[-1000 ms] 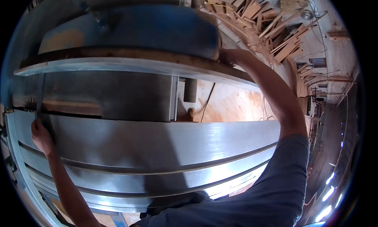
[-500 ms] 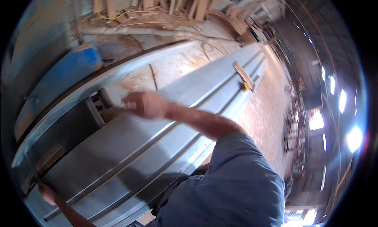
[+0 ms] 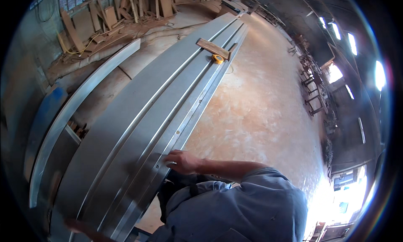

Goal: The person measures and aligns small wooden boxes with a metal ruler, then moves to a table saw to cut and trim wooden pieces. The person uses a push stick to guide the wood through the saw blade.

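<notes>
A long grey metal bench bed (image 3: 121, 112) with lengthwise grooves and rails runs from in front of me to the far end. My right hand (image 3: 184, 162) is at its right edge, fingers loosely bent and apart over the edge rail, with nothing visible in them. My left hand (image 3: 75, 226) is low over the near left part of the bed. It is dark and smeared, so its fingers cannot be made out. Farther up the bed, a wooden strip (image 3: 213, 48) lies across the grooves, with a yellow tape measure (image 3: 217, 59) beside it.
A long pale metal bar (image 3: 79, 91) stretches along the bed's left side, near a blue-marked panel (image 3: 52, 101). Wooden boards (image 3: 105, 17) lean against the back wall above scattered offcuts. Dark frames or stools (image 3: 310, 91) line the right side beyond the dusty floor (image 3: 252, 112).
My right hand has swung from over the bed's left side to its right edge. My left hand has left the bed's left edge and moved inward. The view has shifted too.
</notes>
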`<state>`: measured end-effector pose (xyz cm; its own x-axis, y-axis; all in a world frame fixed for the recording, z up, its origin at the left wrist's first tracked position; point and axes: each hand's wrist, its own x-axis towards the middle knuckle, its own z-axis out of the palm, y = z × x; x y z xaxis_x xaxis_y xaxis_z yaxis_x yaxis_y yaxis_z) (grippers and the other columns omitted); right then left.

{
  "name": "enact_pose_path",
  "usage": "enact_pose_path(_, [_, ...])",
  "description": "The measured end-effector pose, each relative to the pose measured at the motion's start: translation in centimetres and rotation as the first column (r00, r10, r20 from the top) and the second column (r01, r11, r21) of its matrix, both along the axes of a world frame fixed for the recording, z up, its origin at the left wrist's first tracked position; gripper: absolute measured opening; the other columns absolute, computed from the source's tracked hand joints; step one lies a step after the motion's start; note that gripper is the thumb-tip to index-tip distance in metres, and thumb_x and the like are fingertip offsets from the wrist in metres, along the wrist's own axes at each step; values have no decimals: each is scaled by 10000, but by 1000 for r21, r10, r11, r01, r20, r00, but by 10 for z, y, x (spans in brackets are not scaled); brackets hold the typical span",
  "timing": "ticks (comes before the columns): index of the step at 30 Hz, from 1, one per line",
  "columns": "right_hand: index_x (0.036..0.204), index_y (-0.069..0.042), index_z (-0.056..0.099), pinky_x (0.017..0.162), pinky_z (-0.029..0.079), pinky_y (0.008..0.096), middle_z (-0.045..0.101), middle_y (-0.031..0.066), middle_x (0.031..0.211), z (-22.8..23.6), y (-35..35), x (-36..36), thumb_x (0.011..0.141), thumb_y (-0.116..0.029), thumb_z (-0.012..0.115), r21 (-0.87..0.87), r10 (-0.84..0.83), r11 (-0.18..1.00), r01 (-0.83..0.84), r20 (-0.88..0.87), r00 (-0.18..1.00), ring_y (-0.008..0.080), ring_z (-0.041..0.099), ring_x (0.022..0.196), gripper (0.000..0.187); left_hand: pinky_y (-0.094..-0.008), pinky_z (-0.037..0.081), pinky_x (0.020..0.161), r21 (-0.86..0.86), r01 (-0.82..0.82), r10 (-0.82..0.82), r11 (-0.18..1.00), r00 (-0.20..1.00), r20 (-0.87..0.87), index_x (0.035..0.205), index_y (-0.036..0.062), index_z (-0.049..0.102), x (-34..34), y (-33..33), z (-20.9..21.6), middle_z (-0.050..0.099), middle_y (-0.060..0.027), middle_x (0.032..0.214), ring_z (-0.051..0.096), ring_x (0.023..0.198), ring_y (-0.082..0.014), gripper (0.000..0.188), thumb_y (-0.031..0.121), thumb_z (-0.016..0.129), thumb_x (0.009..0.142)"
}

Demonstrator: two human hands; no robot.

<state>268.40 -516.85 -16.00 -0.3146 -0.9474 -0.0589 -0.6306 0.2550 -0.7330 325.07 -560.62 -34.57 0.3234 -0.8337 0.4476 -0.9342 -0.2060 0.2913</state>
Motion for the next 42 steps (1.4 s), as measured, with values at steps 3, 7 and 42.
enact_pose_path(3, [1137, -66, 612, 840, 514, 434, 610, 154, 1066, 0, 15, 7, 874, -147, 633, 2, -26, 1000, 26, -1, 1000, 349, 601, 987, 276, -420, 507, 884, -66, 447, -451, 892, 874, -181, 1219, 6, 606, -87, 102, -6, 608, -168, 1230, 610, 1049, -346, 357, 254, 447, 1017])
enact_pose_path(7, [1145, -56, 595, 830, 523, 425, 607, 158, 1093, 9, -7, -9, 885, -176, 627, 25, 122, 992, -123, 37, 992, 356, 606, 988, 288, -414, 477, 887, 227, 450, -347, 864, 858, -379, 1187, -12, 608, -180, 226, 66, 619, -210, 1132, 596, 1038, -370, 340, 238, 464, 1007])
enact_pose_path(42, [867, -2, 704, 690, 564, 421, 702, 166, 910, -56, 194, -828, 782, -220, 623, 440, -979, 202, 875, 89, 181, 300, 682, 810, 248, -307, 420, 584, 358, 126, 88, 925, 846, -526, 1058, 22, 652, -497, 396, 144, 588, -40, 825, 515, 687, -153, 312, 295, 574, 930])
